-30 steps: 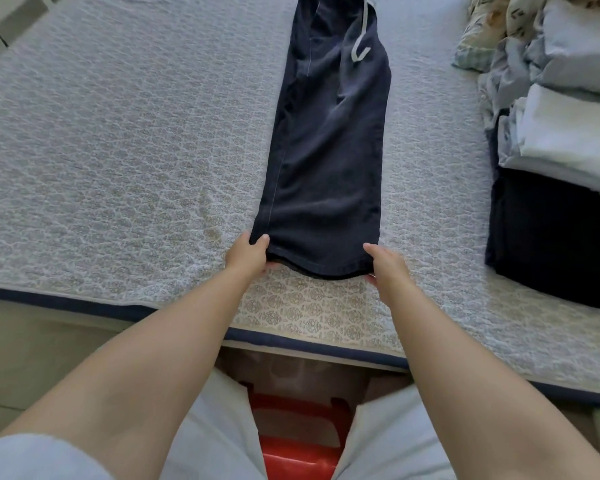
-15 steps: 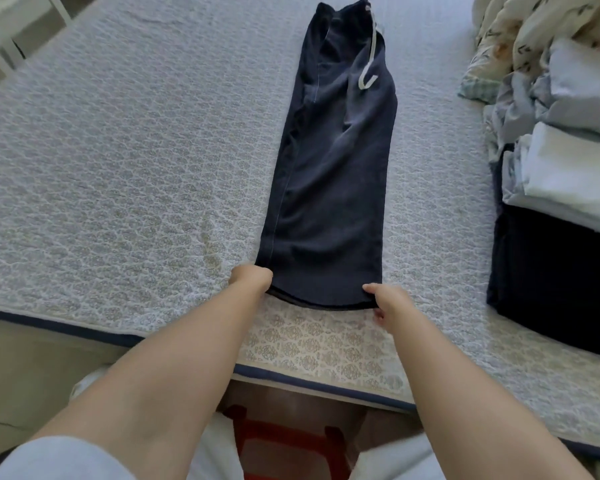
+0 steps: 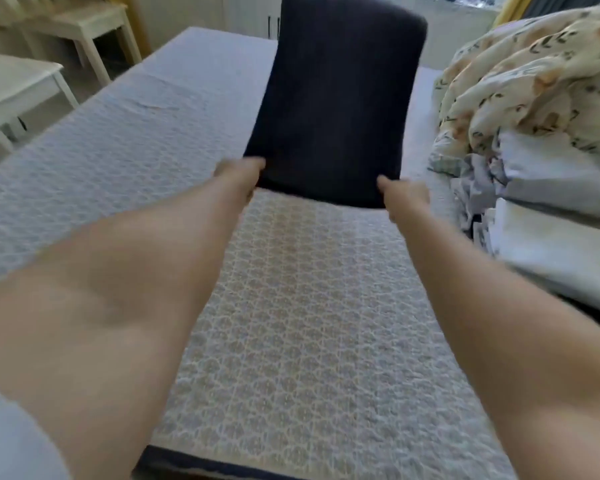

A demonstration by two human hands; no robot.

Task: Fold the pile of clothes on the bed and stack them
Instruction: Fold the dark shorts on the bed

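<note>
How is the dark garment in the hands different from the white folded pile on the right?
The dark garment is navy, while the white pile is pale. The dark garment is lifted, gripped by the left hand and right hand; the white pile rests untouched on the bed. Both are cloth.

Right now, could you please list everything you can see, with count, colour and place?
trousers: one, dark navy, lifted above the middle of the bed, near hem held at both corners
bed cover: one, pale grey with a woven pattern, across the bed
quilt: one, cream with a leaf print, bunched at the right
clothes: a pile, white and light grey, right edge of the bed; count unclear
tables: two, white, on the floor at the far left
left hand: one, grips the hem's left corner
right hand: one, grips the hem's right corner
</note>
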